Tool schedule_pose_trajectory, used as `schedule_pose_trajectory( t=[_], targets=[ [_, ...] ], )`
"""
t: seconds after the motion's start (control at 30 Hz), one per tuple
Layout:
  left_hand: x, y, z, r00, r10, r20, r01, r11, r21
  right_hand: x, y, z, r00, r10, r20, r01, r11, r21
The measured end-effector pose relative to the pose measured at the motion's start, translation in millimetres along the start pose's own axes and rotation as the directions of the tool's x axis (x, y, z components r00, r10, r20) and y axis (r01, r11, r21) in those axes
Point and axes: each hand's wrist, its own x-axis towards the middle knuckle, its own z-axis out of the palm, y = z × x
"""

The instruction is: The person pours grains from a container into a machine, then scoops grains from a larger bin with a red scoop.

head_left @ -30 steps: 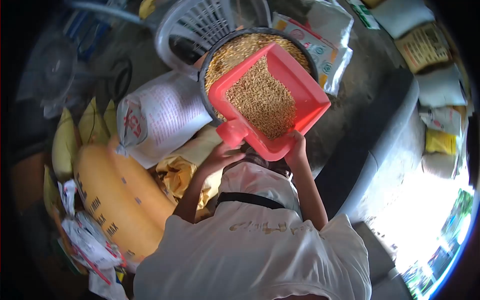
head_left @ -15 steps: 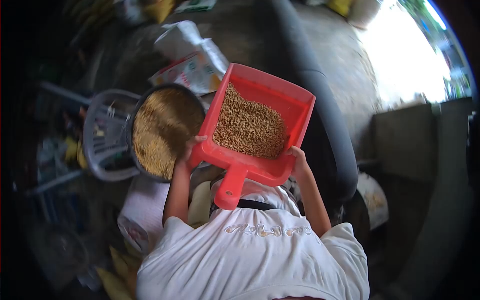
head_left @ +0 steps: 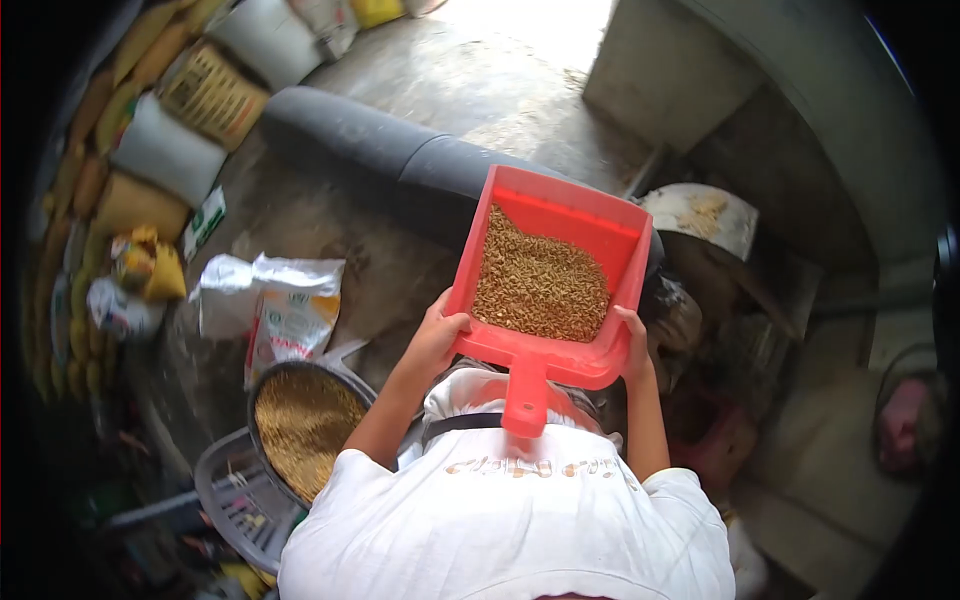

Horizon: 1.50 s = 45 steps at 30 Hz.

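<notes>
A red plastic dustpan [head_left: 630,245] is held in front of my body, its handle pointing back toward my shirt. Brown unhusked grain [head_left: 540,280] lies heaped in its pan, mostly toward the left and the handle end. My left hand [head_left: 437,335] grips the left rear corner, thumb on the rim. On the right rear corner, my right hand [head_left: 634,340] is closed around the edge. To the lower left, a dark round tub [head_left: 262,440] full of yellowish-brown grain [head_left: 305,425] rests on a grey plastic chair [head_left: 225,490].
A long grey padded roll [head_left: 370,135] lies across the floor ahead. An opened white sack [head_left: 295,325] is at the left, near stacked full sacks [head_left: 170,150]. At the right are a white curved container [head_left: 705,220] and a concrete wall [head_left: 665,85].
My view and body have turned to the right, so the tub and chair now appear lower left. The dustpan stays in both hands, its grain heap much the same.
</notes>
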Motion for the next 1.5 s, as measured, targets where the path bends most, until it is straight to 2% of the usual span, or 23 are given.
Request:
schedule_pose_trajectory(
  t=[0.07, 0.13, 0.2, 0.23, 0.3, 0.4, 0.47, 0.5, 0.57, 0.67, 0.87, 0.93, 0.97, 1.0, 1.07, 1.1, 1.13, 1.2, 1.27, 1.33, 1.37, 1.43, 1.5],
  targets=[
    [5, 9, -1, 0.998, -0.043, 0.049, 0.043, 0.999, 0.009, -14, 6, 17, 0.987, -0.129, -0.093, 0.153, 0.934, 0.324],
    [10, 11, -5, 0.991, -0.085, 0.105, 0.089, 0.995, -0.038, -26, 31, 14, 0.950, -0.236, -0.206, 0.293, 0.902, 0.317],
    [8, 12, -8, 0.992, -0.084, 0.091, 0.085, 0.996, -0.014, -38, 47, 39, 0.801, -0.499, -0.332, 0.558, 0.822, 0.112],
    [8, 13, -6, 0.991, -0.085, 0.099, 0.088, 0.996, -0.031, -41, 58, 44, 0.784, -0.511, -0.352, 0.578, 0.808, 0.113],
    [6, 17, -4, 0.986, -0.092, 0.138, 0.096, 0.995, -0.021, -54, 74, 55, 0.666, -0.589, -0.457, 0.627, 0.775, -0.084],
    [1, 44, -6, 0.970, -0.139, 0.198, 0.139, 0.990, 0.017, -77, 89, 89, 0.542, -0.669, -0.508, 0.673, 0.708, -0.214],
    [3, 52, -10, 0.954, -0.165, 0.250, 0.162, 0.986, 0.035, -84, 95, 112, 0.493, -0.657, -0.570, 0.504, 0.750, -0.429],
    [1, 59, -10, 0.950, -0.160, 0.267, 0.156, 0.987, 0.038, -84, 96, 118, 0.461, -0.673, -0.578, 0.519, 0.734, -0.439],
    [4, 65, -13, 0.929, -0.172, 0.326, 0.164, 0.985, 0.053, -76, 98, 123, 0.419, -0.402, -0.814, 0.638, 0.768, -0.050],
    [2, 85, -16, 0.897, -0.245, 0.368, 0.227, 0.970, 0.091, -75, 80, 146, 0.431, -0.424, -0.796, 0.585, 0.803, -0.110],
    [14, 94, -29, 0.832, -0.243, 0.498, 0.224, 0.970, 0.099, -81, 82, 194, 0.352, -0.476, -0.806, 0.711, 0.696, -0.101],
    [19, 97, -32, 0.811, -0.272, 0.518, 0.268, 0.960, 0.084, -72, 90, 202, 0.188, -0.570, -0.800, 0.603, 0.710, -0.365],
    [17, 98, -37, 0.813, -0.274, 0.514, 0.270, 0.959, 0.085, -76, 95, 205, 0.219, -0.536, -0.815, 0.506, 0.777, -0.375],
    [18, 97, -39, 0.809, -0.295, 0.509, 0.287, 0.953, 0.096, -75, 99, 213, 0.229, -0.536, -0.813, 0.508, 0.778, -0.370],
    [16, 106, -37, 0.805, -0.304, 0.510, 0.301, 0.949, 0.091, -79, 94, 226, 0.095, -0.598, -0.795, 0.547, 0.699, -0.460],
    [17, 106, -38, 0.816, -0.281, 0.506, 0.282, 0.956, 0.075, -82, 94, 229, 0.048, -0.692, -0.721, 0.586, 0.604, -0.540],
    [13, 110, -37, 0.819, -0.265, 0.509, 0.272, 0.960, 0.062, -86, 89, 235, 0.030, -0.698, -0.715, 0.581, 0.595, -0.556],
    [6, 119, -43, 0.802, -0.316, 0.508, 0.308, 0.946, 0.102, -97, 93, 257, 0.003, -0.874, -0.487, 0.360, 0.455, -0.814],
    [8, 122, -37, 0.790, -0.285, 0.543, 0.278, 0.956, 0.097, -109, 74, 279, -0.048, -0.845, -0.532, 0.246, 0.506, -0.826],
    [-4, 140, -36, 0.789, -0.293, 0.540, 0.271, 0.955, 0.122, -118, 70, 301, -0.129, -0.903, -0.409, 0.024, 0.410, -0.912],
    [-5, 145, -37, 0.774, -0.289, 0.563, 0.252, 0.957, 0.145, -117, 68, 307, -0.136, -0.896, -0.422, 0.006, 0.425, -0.905],
    [-10, 158, -36, 0.773, -0.282, 0.568, 0.250, 0.959, 0.136, -118, 65, 322, -0.074, -0.967, -0.243, -0.130, 0.251, -0.959],
    [-10, 173, -28, 0.772, -0.311, 0.555, 0.283, 0.949, 0.139, -114, 45, 336, 0.000, -0.966, -0.258, -0.166, 0.255, -0.953]
  ],
)
